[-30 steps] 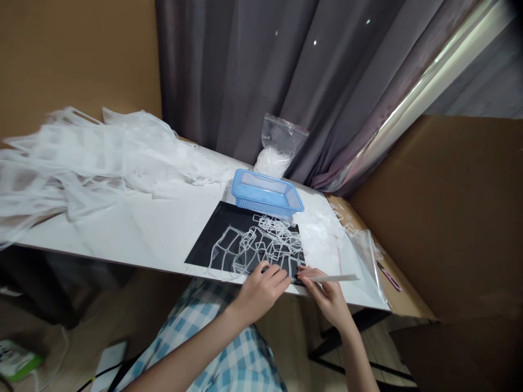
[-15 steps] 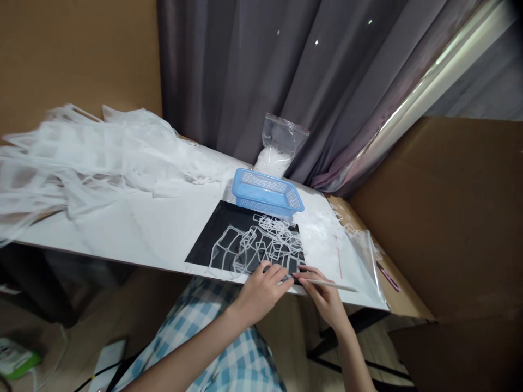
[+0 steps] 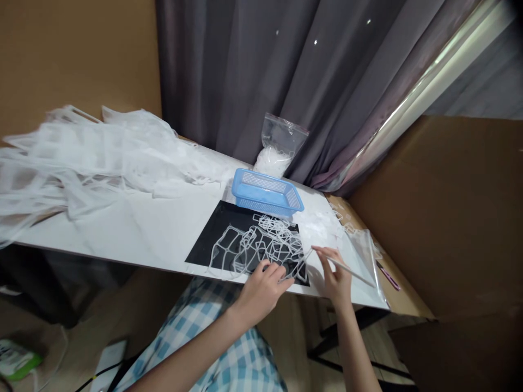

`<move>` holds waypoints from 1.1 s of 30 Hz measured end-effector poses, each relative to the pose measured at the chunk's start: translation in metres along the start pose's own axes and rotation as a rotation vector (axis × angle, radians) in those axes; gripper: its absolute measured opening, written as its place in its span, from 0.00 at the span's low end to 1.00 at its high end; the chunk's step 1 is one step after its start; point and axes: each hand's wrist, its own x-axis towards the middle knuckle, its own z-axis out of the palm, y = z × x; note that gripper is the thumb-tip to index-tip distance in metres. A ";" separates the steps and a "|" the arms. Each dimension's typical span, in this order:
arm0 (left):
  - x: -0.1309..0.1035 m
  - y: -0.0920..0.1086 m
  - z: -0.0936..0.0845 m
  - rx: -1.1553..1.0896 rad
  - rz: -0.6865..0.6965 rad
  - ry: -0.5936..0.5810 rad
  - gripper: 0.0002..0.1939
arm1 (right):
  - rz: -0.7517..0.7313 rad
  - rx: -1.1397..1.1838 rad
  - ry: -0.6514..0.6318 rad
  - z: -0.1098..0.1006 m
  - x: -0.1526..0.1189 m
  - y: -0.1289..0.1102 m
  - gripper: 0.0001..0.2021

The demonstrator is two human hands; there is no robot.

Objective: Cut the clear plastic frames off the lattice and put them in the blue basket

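Note:
My right hand (image 3: 337, 276) is closed around a slim white stick (image 3: 354, 271) that points away to the right. Its fingertips also pinch the end of a white lattice strip (image 3: 301, 260), lifted off the mat and pulled taut. My left hand (image 3: 263, 288) has its fingers curled together at the mat's near edge, pressing on the same strip; its fingertips are partly hidden. Under them lies a black mat (image 3: 204, 239) with a tangle of white rectangular loops and lattice strips (image 3: 245, 245) spread over it.
A blue basket (image 3: 267, 193) stands behind the mat, with a clear zip bag (image 3: 275, 155) of white pieces behind it. White netted sheets (image 3: 90, 158) heap at left. At right lie white scraps (image 3: 321, 228), a clear plastic bag (image 3: 365, 256) and a pink-handled tool (image 3: 388, 276).
My right hand has moved up and to the right with the stick, drawing the strip's end off the mat. My left hand has stayed in place.

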 end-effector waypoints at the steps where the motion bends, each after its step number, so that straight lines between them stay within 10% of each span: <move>1: 0.000 0.000 0.000 -0.001 -0.002 -0.001 0.13 | 0.013 -0.020 0.071 -0.002 0.006 0.002 0.09; 9: 0.001 0.000 -0.002 -0.001 -0.005 0.014 0.16 | 0.098 -0.099 0.444 -0.022 0.044 0.015 0.15; 17: 0.000 0.001 -0.001 0.004 -0.042 0.065 0.14 | 0.173 -0.025 -0.025 -0.015 0.024 0.016 0.15; 33: 0.023 0.019 0.002 -0.305 0.042 -0.034 0.05 | 0.340 0.035 -0.239 -0.015 0.028 0.015 0.22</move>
